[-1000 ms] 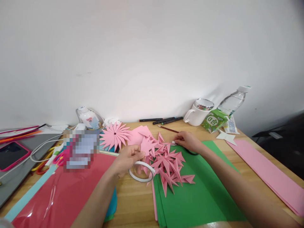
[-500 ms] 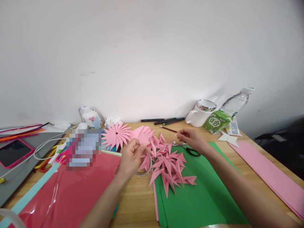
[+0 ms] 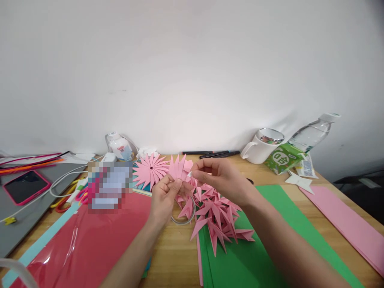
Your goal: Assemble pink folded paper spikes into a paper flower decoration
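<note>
My left hand point(image 3: 164, 195) is closed, thumb against fingers, with a thin clear roll of tape point(image 3: 192, 214) hanging from it as a ring. Just above those fingers rises a fan of pink folded paper point(image 3: 179, 166); I cannot tell whether the hand holds it too. My right hand point(image 3: 220, 176) pinches a small whitish bit point(image 3: 190, 174), perhaps a piece of tape, close to the left fingertips. Below and behind both hands lies a heap of pink folded paper points point(image 3: 214, 212). A pink pointed paper wheel point(image 3: 151, 168) rests to the left.
Green sheets point(image 3: 300, 224) lie under my right forearm, a red folder point(image 3: 99, 232) by the left. At the back stand a white mug point(image 3: 255, 150), a green box point(image 3: 283, 158), a water bottle point(image 3: 313, 132) and a small white bottle point(image 3: 120, 148). Markers point(image 3: 220, 155) lie along the wall.
My right hand has moved left, bringing its small whitish bit up to my left hand. The view has turned slightly left.
</note>
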The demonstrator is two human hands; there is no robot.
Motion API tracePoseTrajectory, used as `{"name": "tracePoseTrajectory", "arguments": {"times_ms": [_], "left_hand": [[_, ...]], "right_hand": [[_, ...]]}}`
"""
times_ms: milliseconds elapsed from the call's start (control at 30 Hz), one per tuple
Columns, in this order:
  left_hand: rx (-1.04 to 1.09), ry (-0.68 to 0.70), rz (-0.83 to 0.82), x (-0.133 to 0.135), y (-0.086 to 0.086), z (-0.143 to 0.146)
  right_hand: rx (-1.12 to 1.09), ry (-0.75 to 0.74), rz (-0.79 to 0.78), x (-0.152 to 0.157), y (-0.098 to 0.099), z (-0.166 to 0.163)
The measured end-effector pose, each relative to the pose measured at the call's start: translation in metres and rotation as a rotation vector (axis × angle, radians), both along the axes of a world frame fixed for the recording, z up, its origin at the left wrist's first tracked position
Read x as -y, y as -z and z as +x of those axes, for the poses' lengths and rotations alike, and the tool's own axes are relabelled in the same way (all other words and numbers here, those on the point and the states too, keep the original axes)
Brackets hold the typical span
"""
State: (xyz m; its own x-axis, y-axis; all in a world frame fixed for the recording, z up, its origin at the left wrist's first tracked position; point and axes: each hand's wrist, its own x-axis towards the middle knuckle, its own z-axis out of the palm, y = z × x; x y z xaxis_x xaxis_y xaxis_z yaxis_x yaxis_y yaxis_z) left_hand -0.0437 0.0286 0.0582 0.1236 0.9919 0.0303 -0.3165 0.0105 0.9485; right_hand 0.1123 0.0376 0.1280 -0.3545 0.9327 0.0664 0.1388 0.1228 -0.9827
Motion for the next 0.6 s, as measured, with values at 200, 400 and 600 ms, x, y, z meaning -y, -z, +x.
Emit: {"name": "tracePoseTrajectory", "arguments": {"times_ms": [200,400,600], "left_hand": [[0.013,0.027,-0.01,0.002,0.001,0.001],[0.046,0.055,-0.009,0.001,0.001,0.001],[0.016,0.108,-0.017,0.002,0.001,0.001]], "right_hand": [[-0.114,0.111,-0.026,-0.007,0.012,-0.007],[-0.13,0.19,0.006,-0.007,0.022,-0.012],[-0.216,0.148,-0.068,-0.003,0.027,-0.019]]}}
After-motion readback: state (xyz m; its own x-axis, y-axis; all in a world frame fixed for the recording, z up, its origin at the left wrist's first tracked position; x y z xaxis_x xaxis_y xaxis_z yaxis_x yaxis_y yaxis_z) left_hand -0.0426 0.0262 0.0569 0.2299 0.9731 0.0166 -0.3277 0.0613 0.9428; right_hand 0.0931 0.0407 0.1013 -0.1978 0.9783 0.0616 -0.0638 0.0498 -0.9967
